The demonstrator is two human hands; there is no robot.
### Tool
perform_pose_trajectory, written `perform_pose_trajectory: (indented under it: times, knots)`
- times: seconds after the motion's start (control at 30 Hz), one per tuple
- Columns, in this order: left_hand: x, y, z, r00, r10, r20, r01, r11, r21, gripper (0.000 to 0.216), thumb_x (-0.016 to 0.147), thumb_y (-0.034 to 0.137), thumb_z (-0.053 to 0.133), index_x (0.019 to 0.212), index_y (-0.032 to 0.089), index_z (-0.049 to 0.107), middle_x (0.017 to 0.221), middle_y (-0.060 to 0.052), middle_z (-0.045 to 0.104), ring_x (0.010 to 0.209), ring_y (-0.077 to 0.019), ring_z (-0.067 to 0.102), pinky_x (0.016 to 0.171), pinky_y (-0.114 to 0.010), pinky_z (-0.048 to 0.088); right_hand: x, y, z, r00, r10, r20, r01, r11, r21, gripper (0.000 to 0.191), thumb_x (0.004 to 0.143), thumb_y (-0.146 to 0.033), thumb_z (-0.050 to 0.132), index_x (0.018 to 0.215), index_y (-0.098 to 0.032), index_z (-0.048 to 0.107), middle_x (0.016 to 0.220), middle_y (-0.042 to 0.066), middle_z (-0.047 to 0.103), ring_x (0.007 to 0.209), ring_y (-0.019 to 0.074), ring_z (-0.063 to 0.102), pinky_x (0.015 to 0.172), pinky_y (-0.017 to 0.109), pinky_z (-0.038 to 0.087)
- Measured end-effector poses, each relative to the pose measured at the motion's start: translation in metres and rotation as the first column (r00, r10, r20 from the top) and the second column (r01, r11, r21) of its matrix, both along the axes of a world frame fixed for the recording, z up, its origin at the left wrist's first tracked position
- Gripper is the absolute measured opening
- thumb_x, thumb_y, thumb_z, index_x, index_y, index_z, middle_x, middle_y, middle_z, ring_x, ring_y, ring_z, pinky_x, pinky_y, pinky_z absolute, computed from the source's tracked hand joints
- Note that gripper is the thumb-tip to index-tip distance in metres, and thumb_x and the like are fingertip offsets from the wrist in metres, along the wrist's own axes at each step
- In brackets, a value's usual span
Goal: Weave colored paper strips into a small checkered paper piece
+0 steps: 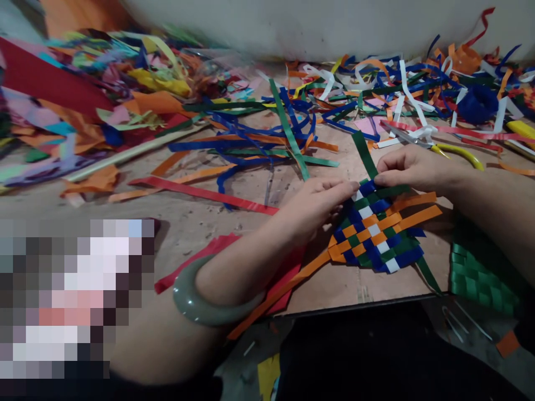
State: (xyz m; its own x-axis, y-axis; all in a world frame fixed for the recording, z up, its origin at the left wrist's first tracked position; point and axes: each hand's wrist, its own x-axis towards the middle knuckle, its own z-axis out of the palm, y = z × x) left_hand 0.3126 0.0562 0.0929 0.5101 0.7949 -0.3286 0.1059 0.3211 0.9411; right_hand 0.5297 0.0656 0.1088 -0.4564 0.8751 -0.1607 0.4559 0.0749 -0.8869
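A small woven mat (376, 234) of blue, green, orange and white strips lies on the brown board (209, 223) in front of me. My left hand (311, 209), a grey-green bangle (200, 303) on its wrist, rests on the mat's left edge with fingers pressed together at its top corner. My right hand (412, 167) pinches a dark green strip (364, 153) at that same top corner. Loose orange strip ends (418, 209) stick out to the right.
A heap of loose coloured strips (292, 117) covers the far half of the board. Piled paper scraps (83, 100) lie at the far left. A green woven piece (480, 275) sits at the right under my forearm. Yellow-handled scissors (455, 150) lie beyond my right hand.
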Motion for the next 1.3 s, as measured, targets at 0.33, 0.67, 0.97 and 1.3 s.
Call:
perform_pose_trajectory:
  times: [0.33,0.67,0.97,1.3]
  knots:
    - [-0.0037,-0.0001,0.0040,0.988,-0.035,-0.150,0.042,0.998,0.042,0.023,0.076,0.036,0.077,0.066,0.019,0.066,0.050,0.005,0.048,0.042,-0.0079,0.039,0.043,-0.021,0.027,-0.0038,-0.0021,0.0029,0.997,-0.010,0.077,0.004,0.997,0.071,0.032,0.086,-0.023,0.070,0.062,-0.019,0.051,0.059,-0.008,0.043,0.052,0.0048,0.038,0.050,0.020,0.032]
    - [-0.0061,-0.0006,-0.0007,0.987,-0.057,-0.150,0.063,0.998,0.031,0.021,0.079,0.037,0.070,0.074,0.017,0.064,0.067,0.001,0.061,0.057,-0.0103,0.053,0.052,-0.021,0.040,-0.0049,-0.0050,0.0040,0.989,0.093,0.114,-0.108,0.984,0.139,0.029,0.088,-0.029,0.065,0.067,-0.020,0.047,0.062,-0.007,0.042,0.057,0.0058,0.038,0.055,0.023,0.032]
    - [-0.0066,-0.0023,-0.0016,0.985,-0.010,-0.172,0.031,0.992,0.120,0.021,0.080,0.038,0.069,0.074,0.017,0.069,0.065,0.000,0.059,0.056,-0.0113,0.052,0.054,-0.022,0.042,0.0008,-0.0016,-0.0024,0.993,0.104,0.053,-0.107,0.993,0.049,0.033,0.092,-0.034,0.065,0.067,-0.018,0.051,0.058,-0.008,0.040,0.053,0.0041,0.035,0.053,0.021,0.030]
    - [-0.0041,-0.0026,0.0065,0.981,-0.080,-0.177,0.126,0.956,0.263,0.036,0.084,0.042,0.059,0.058,0.020,0.046,0.057,0.004,0.038,0.051,-0.0091,0.034,0.046,-0.022,0.027,-0.0017,-0.0025,-0.0040,0.994,0.106,0.009,-0.107,0.993,0.059,0.024,0.089,-0.031,0.068,0.071,-0.018,0.058,0.066,-0.005,0.048,0.061,0.0074,0.044,0.055,0.023,0.034]
